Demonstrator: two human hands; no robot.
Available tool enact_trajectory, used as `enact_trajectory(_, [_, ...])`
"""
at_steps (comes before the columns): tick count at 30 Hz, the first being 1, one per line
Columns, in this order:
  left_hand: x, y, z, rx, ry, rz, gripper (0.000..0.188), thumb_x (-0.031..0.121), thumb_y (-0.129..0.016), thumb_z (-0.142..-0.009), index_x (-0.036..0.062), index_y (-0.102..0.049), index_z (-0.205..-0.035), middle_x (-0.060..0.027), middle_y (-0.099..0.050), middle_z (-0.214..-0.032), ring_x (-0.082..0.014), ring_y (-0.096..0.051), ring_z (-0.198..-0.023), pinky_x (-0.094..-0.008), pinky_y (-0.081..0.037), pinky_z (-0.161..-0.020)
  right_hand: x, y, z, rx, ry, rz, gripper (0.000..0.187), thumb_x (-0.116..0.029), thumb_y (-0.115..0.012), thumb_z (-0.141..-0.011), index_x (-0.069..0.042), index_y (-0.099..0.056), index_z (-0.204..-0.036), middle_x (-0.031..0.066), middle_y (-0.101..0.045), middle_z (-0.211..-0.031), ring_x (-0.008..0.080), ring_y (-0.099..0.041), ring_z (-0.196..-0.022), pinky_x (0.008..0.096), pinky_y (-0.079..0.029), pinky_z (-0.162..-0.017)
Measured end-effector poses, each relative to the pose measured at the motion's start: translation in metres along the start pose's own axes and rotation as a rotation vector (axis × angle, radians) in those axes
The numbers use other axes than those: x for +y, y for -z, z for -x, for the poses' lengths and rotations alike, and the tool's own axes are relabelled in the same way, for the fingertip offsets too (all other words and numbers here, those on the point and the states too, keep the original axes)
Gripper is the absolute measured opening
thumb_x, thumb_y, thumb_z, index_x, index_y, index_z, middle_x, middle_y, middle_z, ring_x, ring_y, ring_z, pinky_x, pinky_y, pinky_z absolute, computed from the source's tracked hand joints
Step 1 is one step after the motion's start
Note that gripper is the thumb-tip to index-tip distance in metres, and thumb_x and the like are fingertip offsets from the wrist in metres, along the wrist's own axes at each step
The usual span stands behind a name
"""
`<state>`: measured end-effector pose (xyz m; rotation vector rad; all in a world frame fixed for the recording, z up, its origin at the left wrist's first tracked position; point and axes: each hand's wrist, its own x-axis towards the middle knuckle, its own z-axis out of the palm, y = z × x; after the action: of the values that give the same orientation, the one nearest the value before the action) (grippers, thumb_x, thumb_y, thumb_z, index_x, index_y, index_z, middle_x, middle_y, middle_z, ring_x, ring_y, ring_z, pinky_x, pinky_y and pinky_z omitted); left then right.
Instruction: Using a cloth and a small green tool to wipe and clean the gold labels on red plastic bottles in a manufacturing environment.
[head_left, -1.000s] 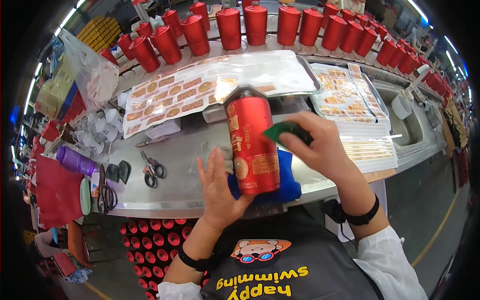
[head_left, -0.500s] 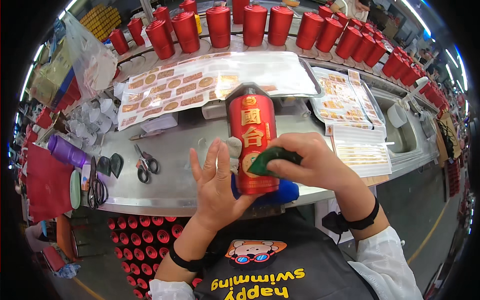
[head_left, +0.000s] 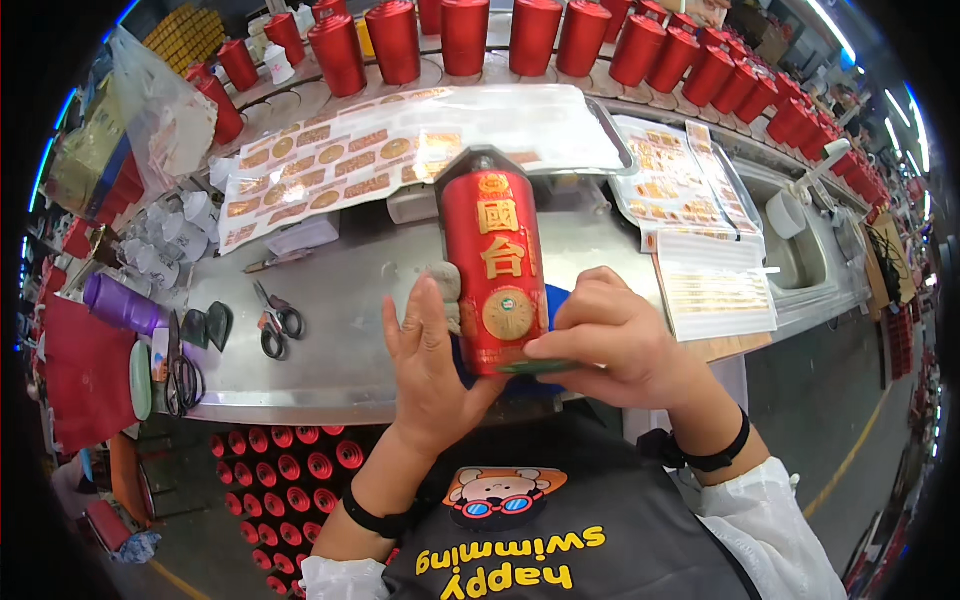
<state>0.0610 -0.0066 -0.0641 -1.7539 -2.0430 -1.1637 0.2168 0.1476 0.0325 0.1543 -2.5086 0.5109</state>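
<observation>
A red bottle (head_left: pixel 503 275) with raised gold characters and a round gold label lies on a blue pad (head_left: pixel 557 296), its neck pointing away from me. My left hand (head_left: pixel 432 365) rests along the bottle's lower left side, fingers stretched upward and apart, thumb against the base. In a pinch, my right hand (head_left: pixel 625 345) grips a flat green scraper (head_left: pixel 540 367), pressed near the bottle's bottom edge. Part of the scraper is covered by my fingers. A grey lump (head_left: pixel 443 285) sits between my left fingers and the bottle.
Sticker sheets (head_left: pixel 340 160) lie beyond the bottle, with more on a tray (head_left: pixel 690 180) at right beside a sink (head_left: pixel 800 240). Scissors (head_left: pixel 275 320), dark heart-shaped pieces (head_left: pixel 207 327) and a purple cup (head_left: pixel 125 303) are at left. Red bottles (head_left: pixel 465 40) line a curved conveyor behind.
The green scraper has moved down from the round label to the bottle's lower edge, turned flatter. My view has shifted slightly; the left hand keeps its place by the bottle.
</observation>
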Motion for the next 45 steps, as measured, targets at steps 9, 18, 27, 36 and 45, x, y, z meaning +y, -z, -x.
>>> enact_trajectory(9, [0.009, 0.001, 0.015, 0.084, -0.194, 0.083, 0.067, 0.023, -0.066, -0.086, -0.008, -0.037, -0.138, -0.03, -0.048, -0.133, -0.0438, -0.038, -0.134, -0.0634, -0.014, -0.11, -0.016, -0.042, 0.039, 0.281, -0.728, -0.602, 0.023, -0.017, -0.067, -0.089, 0.0, -0.059, -0.103, 0.0035, -0.064, -0.085, 0.0063, -0.056, -0.075, 0.0231, -0.046, -0.066])
enact_trajectory(18, [0.004, 0.003, 0.029, 0.066, -0.183, 0.032, 0.055, 0.014, -0.064, -0.084, -0.0039, -0.047, -0.133, -0.0202, -0.063, -0.116, -0.0447, -0.043, -0.13, -0.0645, -0.015, -0.11, 0.0, -0.062, 0.067, 0.392, -0.849, -0.754, 0.024, -0.021, -0.066, -0.091, -0.001, -0.059, -0.102, -0.0007, -0.061, -0.082, 0.0048, -0.053, -0.072, 0.0221, -0.045, -0.064])
enact_trajectory(27, [0.012, 0.02, -0.02, -0.119, -0.603, -0.218, 0.034, 0.015, -0.065, -0.08, 0.0155, -0.066, -0.114, -0.0023, -0.069, -0.096, -0.0276, -0.05, -0.122, -0.0619, -0.014, -0.113, 0.003, -0.062, 0.07, 0.548, -0.967, -1.057, 0.018, -0.016, -0.064, -0.092, -0.002, -0.058, -0.101, -0.0014, -0.062, -0.086, 0.0021, -0.053, -0.076, 0.019, -0.045, -0.066])
enact_trajectory(36, [0.006, 0.007, -0.017, -0.052, -0.331, -0.22, 0.063, 0.028, -0.075, -0.077, 0.0101, -0.051, -0.132, -0.0202, -0.043, -0.142, -0.0422, -0.036, -0.134, -0.0595, -0.011, -0.114, 0.009, -0.008, 0.095, 0.402, -0.84, -0.377, 0.023, -0.007, -0.059, -0.088, 0.001, -0.059, -0.11, 0.0165, -0.065, -0.105, 0.0239, -0.064, -0.092, 0.0335, -0.049, -0.083])
enact_trajectory(45, [-0.001, -0.003, -0.007, -0.001, -0.087, -0.062, 0.073, 0.041, -0.059, -0.092, -0.0021, -0.031, -0.144, -0.0164, -0.041, -0.146, -0.0315, -0.039, -0.136, -0.0494, -0.012, -0.116, 0.052, 0.066, 0.209, -0.006, -0.883, 0.76, 0.031, 0.004, -0.058, -0.074, -0.004, -0.067, -0.102, 0.0168, -0.056, -0.129, 0.0364, -0.051, -0.118, 0.0396, -0.045, -0.096])
